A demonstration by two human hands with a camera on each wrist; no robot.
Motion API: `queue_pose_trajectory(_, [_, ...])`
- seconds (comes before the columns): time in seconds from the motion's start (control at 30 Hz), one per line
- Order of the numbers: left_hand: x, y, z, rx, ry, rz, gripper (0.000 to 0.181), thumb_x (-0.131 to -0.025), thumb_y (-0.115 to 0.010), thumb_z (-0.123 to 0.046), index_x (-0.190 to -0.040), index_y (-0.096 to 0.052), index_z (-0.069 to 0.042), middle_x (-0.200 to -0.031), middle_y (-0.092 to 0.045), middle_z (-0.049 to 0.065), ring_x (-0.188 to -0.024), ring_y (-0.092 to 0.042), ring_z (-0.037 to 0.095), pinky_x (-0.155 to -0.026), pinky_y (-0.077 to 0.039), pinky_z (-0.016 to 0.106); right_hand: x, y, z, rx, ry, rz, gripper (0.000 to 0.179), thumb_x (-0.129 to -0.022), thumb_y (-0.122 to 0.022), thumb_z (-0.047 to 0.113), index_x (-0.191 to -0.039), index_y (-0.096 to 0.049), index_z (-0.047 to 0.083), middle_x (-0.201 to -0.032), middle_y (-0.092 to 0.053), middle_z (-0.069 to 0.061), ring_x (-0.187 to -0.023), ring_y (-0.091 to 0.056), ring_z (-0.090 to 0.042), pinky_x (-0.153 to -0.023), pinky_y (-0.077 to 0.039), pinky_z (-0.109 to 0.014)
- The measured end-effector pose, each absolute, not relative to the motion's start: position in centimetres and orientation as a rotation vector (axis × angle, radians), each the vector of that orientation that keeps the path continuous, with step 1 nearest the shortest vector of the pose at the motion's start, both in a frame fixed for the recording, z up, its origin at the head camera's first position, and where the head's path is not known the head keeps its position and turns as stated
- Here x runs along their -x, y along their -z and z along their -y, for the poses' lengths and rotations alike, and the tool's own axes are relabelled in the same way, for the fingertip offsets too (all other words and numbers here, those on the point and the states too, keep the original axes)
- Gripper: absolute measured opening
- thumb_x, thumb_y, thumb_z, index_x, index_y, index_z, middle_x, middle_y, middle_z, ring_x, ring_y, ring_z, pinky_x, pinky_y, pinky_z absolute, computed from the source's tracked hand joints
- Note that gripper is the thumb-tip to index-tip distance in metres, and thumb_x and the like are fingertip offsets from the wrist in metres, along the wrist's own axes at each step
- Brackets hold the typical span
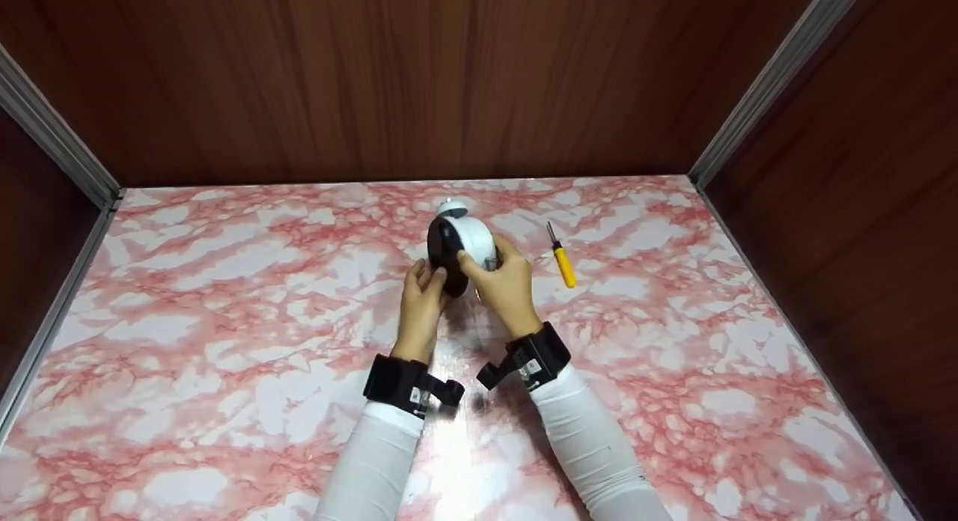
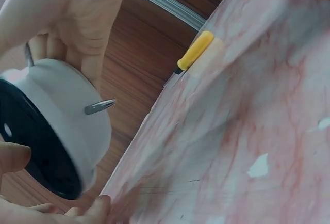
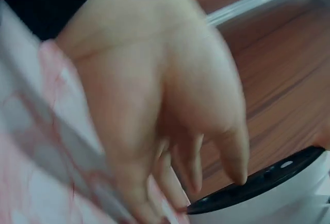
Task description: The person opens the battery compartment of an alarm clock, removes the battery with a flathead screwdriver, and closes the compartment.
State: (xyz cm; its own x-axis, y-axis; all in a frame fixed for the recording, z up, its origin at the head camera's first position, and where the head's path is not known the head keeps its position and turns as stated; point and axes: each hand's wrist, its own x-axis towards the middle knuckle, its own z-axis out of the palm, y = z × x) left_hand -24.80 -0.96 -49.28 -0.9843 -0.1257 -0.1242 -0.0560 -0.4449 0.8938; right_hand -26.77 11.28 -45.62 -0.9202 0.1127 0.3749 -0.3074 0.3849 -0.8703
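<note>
A round white alarm clock [image 1: 477,235] with a black flat side [image 1: 443,240] is held above the table, tilted. A white dome-shaped bell [image 1: 452,206] sits at its top, and a short metal leg [image 2: 99,106] sticks out of its body. My right hand [image 1: 510,283] grips the clock from the right, thumb on the black side's edge and fingers behind the body. At the lower left edge, my left hand [image 1: 420,311] holds it with the thumb against the black side. The left hand's other fingers are partly hidden.
A screwdriver [image 1: 564,268] with a yellow handle lies on the table to the right of the clock. The tabletop [image 1: 224,341] has a red-and-white marbled pattern. Dark wood panels [image 1: 404,79] with metal corner strips stand behind and at both sides.
</note>
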Motion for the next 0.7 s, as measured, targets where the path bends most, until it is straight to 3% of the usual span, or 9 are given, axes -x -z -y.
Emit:
queue_pose_trajectory(0.07, [24.75,49.28,0.87,-0.282,2.668,1.625,0.054,-0.108,-0.049,-0.015,-0.155,-0.026,0.000,-0.152,-0.043,0.024,-0.118,-0.059,0.027,-0.084,-0.054,0.021,26.83,45.53,-11.37,-0.106,-1.639,2.240,0.042,-0.082,-0.080,0.022,-0.114,-0.071,-0.004,-0.098,-0.074,-0.016,-0.083,-0.065,-0.021,-0.071,-0.055,-0.029])
queue_pose_trajectory(0.13, [24.66,49.25,0.79,-0.282,2.709,1.620,0.053,-0.108,-0.048,-0.018,-0.156,-0.026,-0.006,-0.151,-0.044,0.020,-0.108,-0.061,0.023,-0.075,-0.053,0.022,26.89,45.46,-11.45,-0.053,-1.718,2.213,0.041,-0.084,-0.079,0.022,-0.114,-0.071,-0.004,-0.099,-0.073,-0.015,-0.084,-0.064,-0.017,-0.072,-0.054,-0.025])
queue_pose_trajectory(0.2, [24.56,49.18,0.72,-0.283,2.750,1.603,0.055,-0.109,-0.048,-0.021,-0.157,-0.023,-0.014,-0.154,-0.041,0.017,-0.106,-0.061,0.025,-0.079,-0.056,0.030,26.98,45.38,-11.53,0.000,-1.798,2.199,0.040,-0.086,-0.078,0.023,-0.114,-0.071,-0.004,-0.099,-0.073,-0.015,-0.080,-0.063,-0.016,-0.067,-0.054,-0.023])
queue_pose_trajectory(0.23, [24.54,49.14,0.70,-0.275,2.776,1.582,0.056,-0.109,-0.047,-0.021,-0.158,-0.021,-0.016,-0.157,-0.038,0.016,-0.112,-0.061,0.028,-0.088,-0.057,0.038,27.05,45.36,-11.57,0.024,-1.836,2.194,0.039,-0.087,-0.077,0.024,-0.114,-0.071,-0.003,-0.100,-0.072,-0.014,-0.077,-0.062,-0.015,-0.064,-0.054,-0.022])
queue_pose_trajectory(0.3, [24.52,49.07,0.69,-0.269,2.805,1.551,0.058,-0.108,-0.047,-0.019,-0.159,-0.019,-0.020,-0.160,-0.032,0.017,-0.118,-0.059,0.038,-0.097,-0.054,0.053,27.14,45.32,-11.68,0.070,-1.916,2.180,0.038,-0.089,-0.075,0.025,-0.114,-0.070,-0.003,-0.101,-0.071,-0.013,-0.073,-0.060,-0.013,-0.059,-0.052,-0.021])
queue_pose_trajectory(0.37, [24.55,49.02,0.73,-0.274,2.826,1.524,0.059,-0.108,-0.048,-0.017,-0.159,-0.019,-0.022,-0.161,-0.029,0.018,-0.124,-0.055,0.044,-0.102,-0.049,0.058,27.20,45.29,-11.81,0.104,-1.974,2.171,0.037,-0.091,-0.073,0.026,-0.114,-0.068,-0.002,-0.103,-0.069,-0.012,-0.070,-0.057,-0.013,-0.053,-0.049,-0.021])
queue_pose_trajectory(0.53, [24.70,49.05,1.11,-0.326,2.819,1.451,0.051,-0.106,-0.048,-0.010,-0.152,-0.026,-0.013,-0.157,-0.029,0.021,-0.129,-0.051,0.043,-0.100,-0.053,0.053,27.31,45.41,-11.94,0.131,-2.030,2.177,0.034,-0.094,-0.069,0.026,-0.114,-0.068,-0.001,-0.101,-0.066,-0.010,-0.071,-0.056,-0.013,-0.053,-0.047,-0.023])
queue_pose_trajectory(0.7, [24.86,49.18,1.52,-0.397,2.811,1.365,0.039,-0.107,-0.046,-0.006,-0.143,-0.031,-0.008,-0.142,-0.037,0.023,-0.118,-0.057,0.037,-0.092,-0.057,0.044,27.48,45.81,-11.88,0.139,-2.109,2.183,0.031,-0.094,-0.068,0.030,-0.107,-0.069,0.002,-0.093,-0.065,-0.007,-0.070,-0.059,-0.012,-0.057,-0.052,-0.029])
